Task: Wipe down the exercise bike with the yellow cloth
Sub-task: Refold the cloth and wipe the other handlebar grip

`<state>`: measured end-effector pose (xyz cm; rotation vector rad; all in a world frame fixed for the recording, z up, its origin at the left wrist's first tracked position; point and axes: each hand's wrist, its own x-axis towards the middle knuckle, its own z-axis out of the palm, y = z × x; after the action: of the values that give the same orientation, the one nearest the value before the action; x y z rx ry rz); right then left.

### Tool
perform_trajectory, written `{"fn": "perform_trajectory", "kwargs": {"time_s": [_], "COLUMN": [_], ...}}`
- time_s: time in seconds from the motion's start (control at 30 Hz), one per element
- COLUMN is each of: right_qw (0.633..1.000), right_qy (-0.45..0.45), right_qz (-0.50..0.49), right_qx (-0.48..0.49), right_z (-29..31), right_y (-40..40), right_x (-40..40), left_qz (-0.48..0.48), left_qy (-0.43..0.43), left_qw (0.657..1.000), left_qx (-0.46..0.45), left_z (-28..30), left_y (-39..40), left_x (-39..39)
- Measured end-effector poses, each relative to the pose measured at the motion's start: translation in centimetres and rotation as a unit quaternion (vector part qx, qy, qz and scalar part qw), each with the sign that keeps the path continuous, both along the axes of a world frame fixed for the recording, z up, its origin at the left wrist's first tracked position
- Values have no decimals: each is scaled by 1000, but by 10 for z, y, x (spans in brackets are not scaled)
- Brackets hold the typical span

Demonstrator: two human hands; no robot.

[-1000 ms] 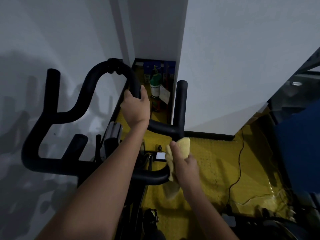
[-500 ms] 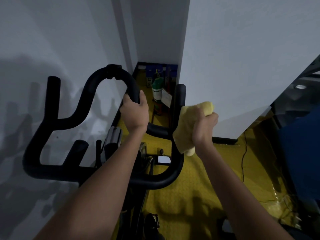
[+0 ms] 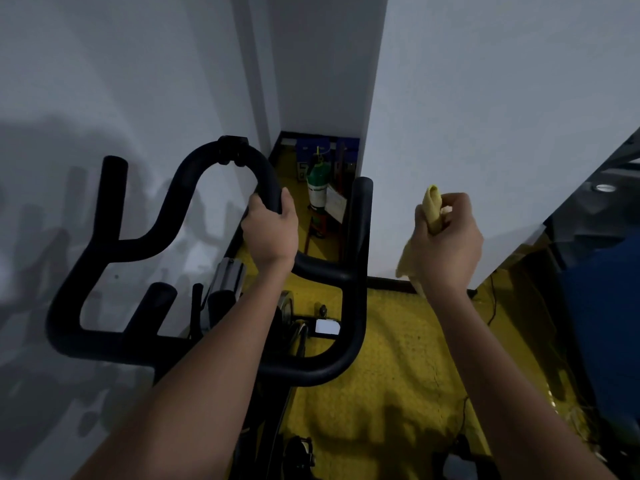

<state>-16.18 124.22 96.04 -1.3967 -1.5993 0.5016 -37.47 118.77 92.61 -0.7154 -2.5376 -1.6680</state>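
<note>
The exercise bike [image 3: 207, 327] is seen from the head view, its black handlebars [image 3: 356, 258] below and ahead. The central loop is gripped by the left hand [image 3: 270, 230]. The yellow cloth [image 3: 433, 209] is bunched in the closed fingers of the right hand [image 3: 446, 237], held off the bars, just right of the upright right horn, the nearer hand to it. A yellow floor [image 3: 398, 358] and white walls [image 3: 485, 98] enclose a narrow corner.

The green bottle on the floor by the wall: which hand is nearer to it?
Left. The left hand grips the handlebar just beside the green bottle in the picture; the right hand, holding the yellow cloth, is farther off, beyond the upright bar end.
</note>
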Motion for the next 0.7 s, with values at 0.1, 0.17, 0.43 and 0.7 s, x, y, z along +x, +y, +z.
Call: {"fn": "perform_trajectory", "kwargs": {"time_s": [0.1,0.17,0.43,0.7], "right_qw": [995,967,977,959], "right_qy": [34,75,3,167], "right_qz": [38,139,148,134], "right_qx": [-90,-200,-151,-186], "right_z": [-2,-6,-25,-40], "right_y": [6,4,-8,-21], "right_x": [-23,-40,-42,-61], "left_qz": [2,5,4,5], "left_qy": [4,7,8,7], "left_qw": [1000,1000,1000,1000], "left_qx": [0,-3,4,3], "left_z": [-1,-2,-3,-4], "left_y": [1,1,3,3], "left_x": [-1,-1,-2,-4]}}
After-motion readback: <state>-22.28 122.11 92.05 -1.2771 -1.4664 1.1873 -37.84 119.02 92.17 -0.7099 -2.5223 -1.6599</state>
